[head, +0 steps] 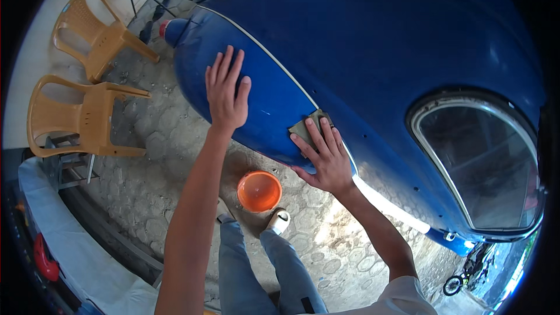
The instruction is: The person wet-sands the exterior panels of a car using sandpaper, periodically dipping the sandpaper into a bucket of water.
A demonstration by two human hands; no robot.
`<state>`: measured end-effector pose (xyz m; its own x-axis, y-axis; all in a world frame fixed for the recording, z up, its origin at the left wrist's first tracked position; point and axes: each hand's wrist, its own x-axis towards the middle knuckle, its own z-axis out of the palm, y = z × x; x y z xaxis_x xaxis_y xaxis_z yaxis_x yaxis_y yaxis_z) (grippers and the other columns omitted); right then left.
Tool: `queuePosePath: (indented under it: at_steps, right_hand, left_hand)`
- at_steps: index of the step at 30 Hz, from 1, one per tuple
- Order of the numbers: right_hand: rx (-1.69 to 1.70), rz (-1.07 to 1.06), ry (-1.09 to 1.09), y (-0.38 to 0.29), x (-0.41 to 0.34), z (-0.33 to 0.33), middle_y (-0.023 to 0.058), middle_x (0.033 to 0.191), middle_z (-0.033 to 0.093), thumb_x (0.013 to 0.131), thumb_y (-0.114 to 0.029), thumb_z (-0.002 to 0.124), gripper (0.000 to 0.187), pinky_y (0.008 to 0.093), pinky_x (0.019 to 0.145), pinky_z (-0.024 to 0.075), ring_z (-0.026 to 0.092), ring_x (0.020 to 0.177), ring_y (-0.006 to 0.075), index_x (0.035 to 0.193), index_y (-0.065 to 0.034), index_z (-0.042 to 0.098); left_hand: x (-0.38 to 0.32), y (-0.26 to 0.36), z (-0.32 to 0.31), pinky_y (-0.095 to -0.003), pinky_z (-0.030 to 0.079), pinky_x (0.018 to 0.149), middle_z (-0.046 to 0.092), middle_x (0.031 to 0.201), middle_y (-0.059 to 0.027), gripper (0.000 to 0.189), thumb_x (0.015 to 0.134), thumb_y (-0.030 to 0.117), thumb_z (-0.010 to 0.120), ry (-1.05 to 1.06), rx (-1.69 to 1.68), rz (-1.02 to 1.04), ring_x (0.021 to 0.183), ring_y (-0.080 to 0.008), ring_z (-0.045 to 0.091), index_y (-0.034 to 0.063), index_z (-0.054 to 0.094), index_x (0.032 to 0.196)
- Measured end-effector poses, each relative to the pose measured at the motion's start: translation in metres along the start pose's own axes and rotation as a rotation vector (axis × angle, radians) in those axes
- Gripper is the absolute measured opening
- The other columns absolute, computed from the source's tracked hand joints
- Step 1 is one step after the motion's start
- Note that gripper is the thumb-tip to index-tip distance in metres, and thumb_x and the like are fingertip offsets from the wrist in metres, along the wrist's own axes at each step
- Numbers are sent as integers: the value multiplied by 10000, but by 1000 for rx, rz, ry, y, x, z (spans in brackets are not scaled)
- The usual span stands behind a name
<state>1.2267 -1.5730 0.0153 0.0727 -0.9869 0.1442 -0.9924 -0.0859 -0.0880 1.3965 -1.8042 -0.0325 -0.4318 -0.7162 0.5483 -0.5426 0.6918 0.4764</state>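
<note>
In front of me is the rounded blue fender (262, 92) of a car, edged by a pale beading strip (267, 52) along the body seam. My left hand (227, 92) rests palm down on the fender with its fingers spread, holding nothing. My right hand (326, 157) lies over a grey-green sheet (304, 131), which looks like sandpaper, and presses it against the fender beside the strip. Its fingers cover part of the sheet. Between the two hands a small pale mark shows on the paint.
An orange bucket (259, 191) stands on the paving by my feet, below the fender. Two tan plastic chairs (94, 116) are at the left. The blue car body (372, 43) and a side window (481, 166) fill the right. A motorcycle (470, 269) is partly visible at the lower right.
</note>
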Motion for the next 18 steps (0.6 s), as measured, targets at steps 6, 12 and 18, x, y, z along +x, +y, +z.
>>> queuePosePath:
  at_steps: [6,12,18]
  right_hand:
    - [104,-130,123,-13,157,-5,116,1643,338,979,-552,516,683,458,1221,282,306,1514,347,1548,-182,439]
    - [30,-191,-6,-19,194,-3,139,1625,360,1041,-292,438,509,469,1221,276,319,1505,352,1521,-124,466]
    - [-141,-110,-156,-26,198,-18,125,1635,345,1050,-280,417,510,498,1224,260,293,1514,367,1542,-147,439]
  left_hand:
    - [2,6,0,-493,232,1220,389,1611,-173,561,1099,292,280,282,-363,-67,1501,-371,331,-14,360,1562]
    - [-3,-13,0,-562,221,1209,395,1594,-204,523,1057,310,421,72,-240,-326,1463,-413,368,56,475,1511]
    - [45,-103,3,-555,181,1231,362,1622,-178,541,1063,354,397,39,-175,-700,1507,-406,290,98,452,1535]
